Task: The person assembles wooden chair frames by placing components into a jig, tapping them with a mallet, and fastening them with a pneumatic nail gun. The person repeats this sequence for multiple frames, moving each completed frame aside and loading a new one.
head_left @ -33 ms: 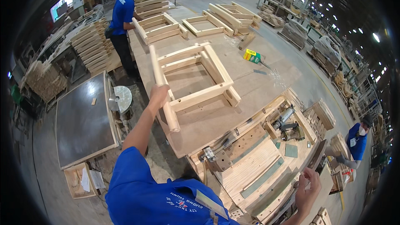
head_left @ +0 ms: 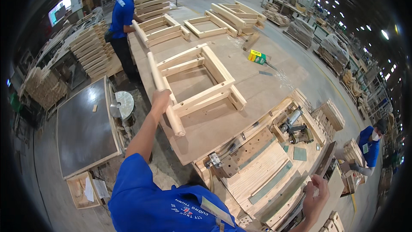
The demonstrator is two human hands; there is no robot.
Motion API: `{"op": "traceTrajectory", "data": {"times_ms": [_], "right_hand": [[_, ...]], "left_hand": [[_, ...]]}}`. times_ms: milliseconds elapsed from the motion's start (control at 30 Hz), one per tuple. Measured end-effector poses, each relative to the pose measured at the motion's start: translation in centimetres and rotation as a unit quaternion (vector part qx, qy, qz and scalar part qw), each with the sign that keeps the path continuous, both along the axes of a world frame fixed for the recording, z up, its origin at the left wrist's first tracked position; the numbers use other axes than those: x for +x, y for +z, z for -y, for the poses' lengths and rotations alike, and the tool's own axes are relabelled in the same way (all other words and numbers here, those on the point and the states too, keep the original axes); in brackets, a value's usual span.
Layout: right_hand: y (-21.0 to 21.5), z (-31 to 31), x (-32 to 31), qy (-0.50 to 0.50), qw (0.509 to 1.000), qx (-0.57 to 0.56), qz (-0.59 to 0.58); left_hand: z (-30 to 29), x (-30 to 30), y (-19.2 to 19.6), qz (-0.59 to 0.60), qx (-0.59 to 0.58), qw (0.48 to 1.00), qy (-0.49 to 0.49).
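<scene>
My left hand is wrapped round the thick near-left leg of a pale wooden chair frame, which rests tilted on the table. The frame has several joined rails, with small round holes in the nearer rail. Low at the right, my right hand has half-curled fingers with gaps between them, and I make out nothing held. It is beside the edge of a wooden clamping jig, which carries green pads, a metal plate and an air cylinder.
On the large table stand more wooden frames, a green-and-yellow bottle and a wood block. A co-worker handles a frame at far left; another person holds wood at right. A dark-topped bench stands left.
The frame in my left hand has shifted and turned slightly, its far end moving left. My right hand stays at the jig's edge. The whole view has moved a little.
</scene>
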State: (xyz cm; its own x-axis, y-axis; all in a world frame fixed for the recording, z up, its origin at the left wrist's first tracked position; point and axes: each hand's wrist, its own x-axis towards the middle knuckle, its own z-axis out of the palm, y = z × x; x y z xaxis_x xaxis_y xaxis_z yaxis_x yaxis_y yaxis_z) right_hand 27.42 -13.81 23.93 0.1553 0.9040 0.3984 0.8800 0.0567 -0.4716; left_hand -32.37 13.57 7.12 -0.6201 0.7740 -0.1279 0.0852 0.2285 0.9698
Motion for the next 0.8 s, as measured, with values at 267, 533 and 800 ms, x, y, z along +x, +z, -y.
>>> {"op": "traceTrajectory", "data": {"times_ms": [267,533,800], "right_hand": [[-4.9,5.8,-1.7,-0.141,0.987,-0.026,-0.070],[-12.4,11.9,-7.0,-0.176,0.960,-0.136,-0.170],[-16.1,28.9,-10.6,-0.302,0.893,-0.148,-0.300]], "left_hand": [[-2.1,2.0,-0.6,0.024,0.010,0.999,-0.037],[0.0,1.6,2.6,-0.236,0.044,0.895,-0.375],[-1.1,12.3,7.1,-0.527,0.219,0.797,-0.199]]}}
